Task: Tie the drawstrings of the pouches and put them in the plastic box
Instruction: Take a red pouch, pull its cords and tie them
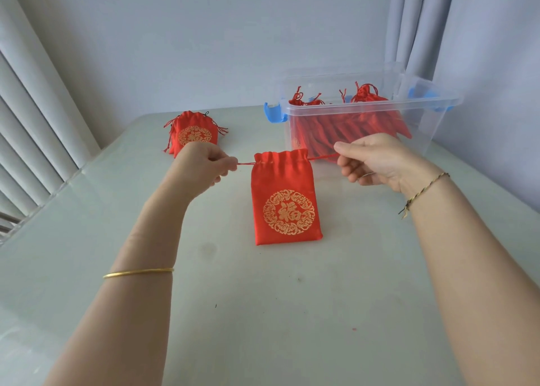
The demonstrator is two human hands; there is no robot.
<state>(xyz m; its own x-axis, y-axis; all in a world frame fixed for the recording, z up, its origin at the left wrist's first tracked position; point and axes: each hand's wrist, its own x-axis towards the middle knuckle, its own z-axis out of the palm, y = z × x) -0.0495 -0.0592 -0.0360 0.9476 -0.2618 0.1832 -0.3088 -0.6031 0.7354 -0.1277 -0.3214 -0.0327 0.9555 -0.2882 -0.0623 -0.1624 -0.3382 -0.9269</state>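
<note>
A red satin pouch [285, 201] with a gold round emblem hangs over the middle of the table, its bottom edge resting on the tabletop. Its mouth is gathered into pleats. My left hand [204, 165] pinches the left drawstring [245, 163] and my right hand [377, 162] pinches the right drawstring [321, 157]; both cords are stretched taut sideways. A clear plastic box [438, 128] with blue latches stands at the back right and holds several red pouches [356, 125]. A small stack of red pouches [194, 130] lies at the back left, just beyond my left hand.
The pale glass-topped table [263, 312] runs to a left edge [43, 204] beside white vertical blinds [32, 108]. A grey curtain [420, 20] hangs behind the box against the wall.
</note>
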